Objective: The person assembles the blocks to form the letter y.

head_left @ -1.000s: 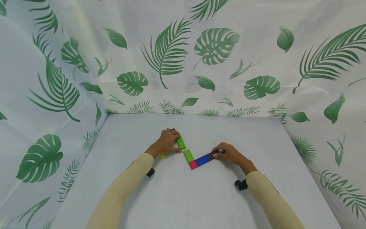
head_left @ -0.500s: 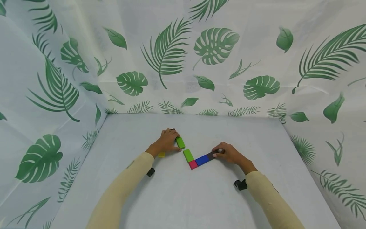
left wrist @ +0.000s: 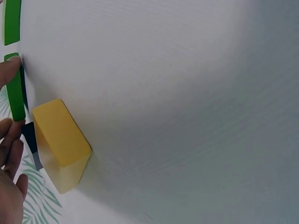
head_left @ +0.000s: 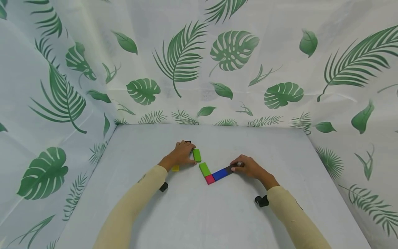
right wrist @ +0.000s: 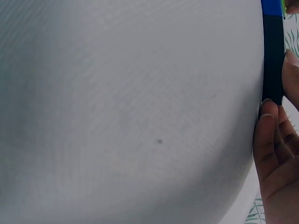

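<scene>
My left hand (head_left: 181,154) pinches a green block (head_left: 197,155) end to end; in the left wrist view the thumb lies at one end of this green block (left wrist: 17,95) and fingertips at the other. Just nearer, a second green block (head_left: 205,169) meets a pinkish-red block (head_left: 210,178) at a corner. From there a blue block (head_left: 220,174) and a dark block (head_left: 229,168) run in line to the right. My right hand (head_left: 248,166) holds the dark block's outer end between thumb and fingers. A small gap separates the two green blocks.
A yellow block (left wrist: 63,133) lies under the left wrist, partly hidden in the head view. Behind the left fingers shows a black piece (head_left: 188,141). Leaf-printed white sheeting (head_left: 192,103) rises at the back and sides of the white table (head_left: 205,218).
The green block in the left hand has turned slightly, its far end swinging to the right. Both hands stay nearly where they were, and the row with the blue block has hardly moved.
</scene>
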Tool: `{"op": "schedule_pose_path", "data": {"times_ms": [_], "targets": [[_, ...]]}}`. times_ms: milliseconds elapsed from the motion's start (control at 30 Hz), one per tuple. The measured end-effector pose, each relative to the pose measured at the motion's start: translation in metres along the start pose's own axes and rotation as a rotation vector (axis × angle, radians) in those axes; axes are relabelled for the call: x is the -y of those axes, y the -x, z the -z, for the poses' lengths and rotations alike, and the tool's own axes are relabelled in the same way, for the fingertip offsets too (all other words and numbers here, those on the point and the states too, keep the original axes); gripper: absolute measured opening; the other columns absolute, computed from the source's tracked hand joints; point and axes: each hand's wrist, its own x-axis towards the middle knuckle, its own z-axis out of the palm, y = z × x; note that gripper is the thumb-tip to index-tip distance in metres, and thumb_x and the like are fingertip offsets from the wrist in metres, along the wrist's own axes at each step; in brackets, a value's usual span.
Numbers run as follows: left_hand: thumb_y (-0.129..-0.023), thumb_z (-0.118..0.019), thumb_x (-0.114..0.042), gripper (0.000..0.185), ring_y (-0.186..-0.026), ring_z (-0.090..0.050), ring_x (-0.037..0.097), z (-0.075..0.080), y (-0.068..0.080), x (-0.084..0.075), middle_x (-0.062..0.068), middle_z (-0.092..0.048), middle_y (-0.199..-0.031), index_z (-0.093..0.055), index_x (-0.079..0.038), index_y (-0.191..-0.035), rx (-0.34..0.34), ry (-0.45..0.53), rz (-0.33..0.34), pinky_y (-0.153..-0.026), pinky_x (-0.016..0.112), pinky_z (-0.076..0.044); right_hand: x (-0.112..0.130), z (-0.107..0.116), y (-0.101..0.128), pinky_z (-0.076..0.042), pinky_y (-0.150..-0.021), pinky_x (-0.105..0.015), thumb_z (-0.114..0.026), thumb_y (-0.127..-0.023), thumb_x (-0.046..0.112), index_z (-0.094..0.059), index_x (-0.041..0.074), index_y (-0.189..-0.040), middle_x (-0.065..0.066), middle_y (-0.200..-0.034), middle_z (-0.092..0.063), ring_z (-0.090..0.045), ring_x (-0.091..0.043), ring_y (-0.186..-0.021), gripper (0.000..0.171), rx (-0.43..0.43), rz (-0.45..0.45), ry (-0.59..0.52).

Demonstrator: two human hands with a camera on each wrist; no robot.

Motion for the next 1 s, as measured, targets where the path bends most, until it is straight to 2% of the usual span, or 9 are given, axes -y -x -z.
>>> {"op": "schedule_pose_path", "data": {"times_ms": [167,300,533,767,1000], "targets": [[-0.084,-0.076,-0.054,0.074,-0.119,-0.046,0.029,-0.001,0.001,0.001,0.011,-0.057,-0.133,-0.055,-0.011,-0.141,-0.006,-0.015,-0.002,-0.104,0.050,-0.035,0.000,0.001,0.000,-0.045,-0.079,-0.033,-0.074,-0.092,0.025,-0.073,0.015,-0.118,-0.004,-0.110,-0.064,-0.053,-0.015,-0.088,0.027,0.003,0.004,-0.001],[-0.083,-0.076,-0.055,0.072,-0.120,-0.046,0.028,-0.002,0.001,0.003,0.009,-0.057,-0.134,-0.057,-0.012,-0.138,-0.020,0.008,0.008,-0.104,0.049,-0.035,0.002,0.002,0.000,-0.045,-0.079,-0.033,-0.073,-0.092,0.024,-0.073,0.014,-0.118,-0.004,-0.110,-0.064,-0.053,-0.015,-0.088,0.027,0.004,0.006,-0.001],[-0.083,-0.079,-0.050,0.075,-0.126,-0.045,0.028,-0.001,0.003,0.005,0.009,-0.054,-0.143,-0.053,-0.009,-0.140,-0.031,0.144,0.041,-0.109,0.048,-0.031,0.003,0.002,0.001,-0.045,-0.080,-0.033,-0.073,-0.092,0.024,-0.073,0.014,-0.118,-0.004,-0.109,-0.064,-0.053,-0.015,-0.088,0.027,0.005,0.008,0.003],[-0.083,-0.081,-0.043,0.073,-0.120,-0.049,0.025,-0.001,0.006,0.008,0.006,-0.058,-0.136,-0.050,-0.010,-0.141,-0.055,0.247,0.053,-0.108,0.045,-0.035,0.004,0.002,0.001,-0.045,-0.080,-0.033,-0.073,-0.093,0.024,-0.072,0.014,-0.118,-0.004,-0.110,-0.064,-0.052,-0.016,-0.088,0.027,0.003,0.002,0.004],[-0.085,-0.078,-0.047,0.073,-0.127,-0.047,0.024,-0.002,0.010,0.012,0.003,-0.056,-0.142,-0.050,-0.014,-0.143,-0.089,0.343,0.072,-0.113,0.048,-0.033,0.003,0.001,0.001,-0.045,-0.079,-0.033,-0.074,-0.092,0.024,-0.072,0.014,-0.118,-0.003,-0.110,-0.064,-0.053,-0.016,-0.088,0.027,-0.001,0.000,0.001]]}}
